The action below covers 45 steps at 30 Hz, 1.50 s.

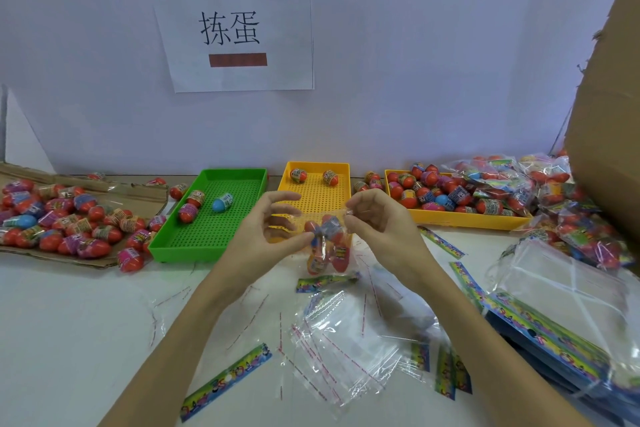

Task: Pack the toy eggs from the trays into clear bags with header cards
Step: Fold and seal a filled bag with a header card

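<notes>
At centre frame, a left hand [266, 236] and right hand [377, 218] pinch the top of a clear bag [327, 246] of toy eggs, fingers curled on the film, above a white table [86, 322]. Behind stand a green tray [211, 218] and a yellow tray [317, 191], each holding a few eggs; empty bags [346, 354] and header cards [227, 383] lie lower centre.

The cardboard box [609, 87] runs off the right edge; the bagged eggs [327, 243] are motion-blurred.
</notes>
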Tool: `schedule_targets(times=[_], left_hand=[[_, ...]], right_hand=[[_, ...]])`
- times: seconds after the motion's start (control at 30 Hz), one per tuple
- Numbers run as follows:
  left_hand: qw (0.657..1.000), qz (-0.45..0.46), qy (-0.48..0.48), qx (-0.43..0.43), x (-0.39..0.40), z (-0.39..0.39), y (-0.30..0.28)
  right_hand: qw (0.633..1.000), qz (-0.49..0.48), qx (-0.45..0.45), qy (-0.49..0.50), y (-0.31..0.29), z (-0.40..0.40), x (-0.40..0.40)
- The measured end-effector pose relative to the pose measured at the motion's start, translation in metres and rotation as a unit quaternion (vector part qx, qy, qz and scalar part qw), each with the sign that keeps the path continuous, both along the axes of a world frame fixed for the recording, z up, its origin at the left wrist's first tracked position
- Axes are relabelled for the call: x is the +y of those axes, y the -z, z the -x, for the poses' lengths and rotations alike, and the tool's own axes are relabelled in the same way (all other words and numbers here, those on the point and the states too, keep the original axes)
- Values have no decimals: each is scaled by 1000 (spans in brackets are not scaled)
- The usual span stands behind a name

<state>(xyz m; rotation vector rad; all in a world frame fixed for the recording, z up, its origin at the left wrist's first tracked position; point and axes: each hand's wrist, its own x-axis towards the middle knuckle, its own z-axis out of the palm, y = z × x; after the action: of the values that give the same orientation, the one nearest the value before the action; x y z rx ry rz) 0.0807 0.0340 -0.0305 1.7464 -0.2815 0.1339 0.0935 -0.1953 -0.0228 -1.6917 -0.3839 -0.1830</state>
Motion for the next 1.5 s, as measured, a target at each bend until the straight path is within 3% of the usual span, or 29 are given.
schedule_targets(times=[0.1,0.23,0.4,0.5,0.97,1.1,1.27,1.37,1.5], left_hand=[[998,-42,0,-36,-7,5,-4],[999,-33,34,-2,-15,10,-6],[989,112,-89,41,-14,6,-6],[973,191,-118,63,-12,5,-9],[985,154,-51,58,-10,4,-10],[988,126,-87,15,-9,3,-8],[984,98,-143,-40,-16,0,-3],[978,91,-183,-46,-15,0,1],[965,137,-220,-36,-4,-4,2]], right_hand=[[998,-24,14,-51,-3,3,1],[995,-22,20,-99,-3,6,7],[999,-2,30,-16,-4,5,8],[997,19,64,-40,-4,7,8],[991,-91,93,-17,-7,9,11],[987,-116,107,-6,-10,8,9],[965,-224,133,-16,-9,8,12],[965,-212,152,-18,-6,6,13],[980,-100,167,-26,-4,3,5]])
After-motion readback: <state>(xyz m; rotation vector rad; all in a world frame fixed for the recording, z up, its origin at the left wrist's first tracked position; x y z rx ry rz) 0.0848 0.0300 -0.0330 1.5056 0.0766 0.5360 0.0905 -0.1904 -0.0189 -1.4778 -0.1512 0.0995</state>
